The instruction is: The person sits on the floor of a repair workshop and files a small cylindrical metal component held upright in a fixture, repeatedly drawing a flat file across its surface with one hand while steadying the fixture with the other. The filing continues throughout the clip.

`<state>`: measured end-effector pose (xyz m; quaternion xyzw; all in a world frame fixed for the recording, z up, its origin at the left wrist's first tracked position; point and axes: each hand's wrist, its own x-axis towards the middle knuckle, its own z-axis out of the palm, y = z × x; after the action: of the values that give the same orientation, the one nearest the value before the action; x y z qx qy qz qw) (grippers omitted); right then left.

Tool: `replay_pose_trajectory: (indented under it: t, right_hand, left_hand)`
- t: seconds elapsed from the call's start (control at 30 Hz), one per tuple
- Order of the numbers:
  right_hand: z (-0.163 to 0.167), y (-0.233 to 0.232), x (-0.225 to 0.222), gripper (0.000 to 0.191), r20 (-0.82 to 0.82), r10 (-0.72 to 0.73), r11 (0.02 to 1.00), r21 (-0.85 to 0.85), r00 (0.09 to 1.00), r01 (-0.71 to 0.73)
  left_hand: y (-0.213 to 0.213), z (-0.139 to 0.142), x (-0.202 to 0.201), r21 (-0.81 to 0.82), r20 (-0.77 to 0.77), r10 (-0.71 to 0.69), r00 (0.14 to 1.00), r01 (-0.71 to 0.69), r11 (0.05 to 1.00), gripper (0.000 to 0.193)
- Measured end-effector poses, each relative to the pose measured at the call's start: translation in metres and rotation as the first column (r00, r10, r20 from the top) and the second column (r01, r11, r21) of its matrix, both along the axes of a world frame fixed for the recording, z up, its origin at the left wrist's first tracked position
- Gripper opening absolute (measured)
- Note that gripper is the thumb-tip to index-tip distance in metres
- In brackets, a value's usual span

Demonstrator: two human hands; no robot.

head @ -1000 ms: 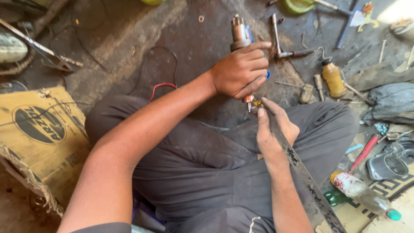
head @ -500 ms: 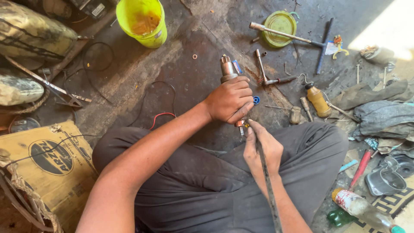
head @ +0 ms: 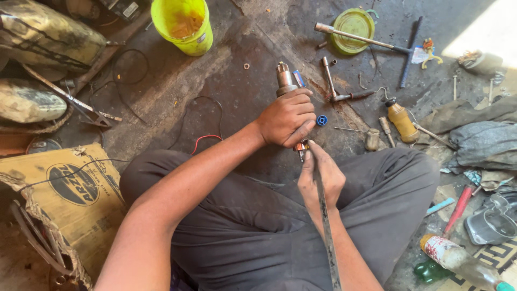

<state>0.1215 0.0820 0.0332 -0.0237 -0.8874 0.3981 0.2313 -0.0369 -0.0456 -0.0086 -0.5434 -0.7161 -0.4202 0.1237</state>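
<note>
Legs crossed on the dirty floor (head: 226, 70) frame both hands, which meet above the lap. The right hand (head: 321, 180), nearer the body, is clenched round a long flat metal strip (head: 325, 226); the strip's long axis runs from the bottom edge up along the forearm, and its tip sits just under the other fist. The left hand (head: 286, 117) is wrapped tight round a cylindrical metal part (head: 284, 80), held nearly upright: a chuck-like end sticks out above the knuckles, a small coppery end below them, right where the strip's tip points. So the part lies straight ahead of the right hand, and the two hands almost touch.

Beyond them on the floor: one small blue ring (head: 322, 120) just beside the left hand, one amber bottle (head: 402, 119), one L-shaped wrench (head: 336, 86), one long T-handled wrench (head: 371, 42) lying across a round green lid (head: 354, 22), and one yellow-green bucket (head: 183, 24). A cardboard box (head: 64, 188) lies at the left, and a clear plastic bottle (head: 458, 261) at the lower right.
</note>
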Motion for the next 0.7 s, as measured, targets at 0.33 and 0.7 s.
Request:
replay_pose_trajectory:
  t: [0.33,0.7]
  right_hand:
    - [0.012,0.011,0.014,0.019,0.163,0.016,0.963,-0.270,0.986,0.029]
    - [0.031,0.010,-0.001,0.018,0.283,0.055,0.982,-0.188,0.958,-0.001]
  left_hand:
    - [-0.003,0.002,0.003,-0.025,-0.027,0.009,1.000,-0.010,1.000,0.017]
    - [-0.001,-0.003,0.002,-0.021,-0.012,0.010,1.000,-0.010,1.000,0.017]
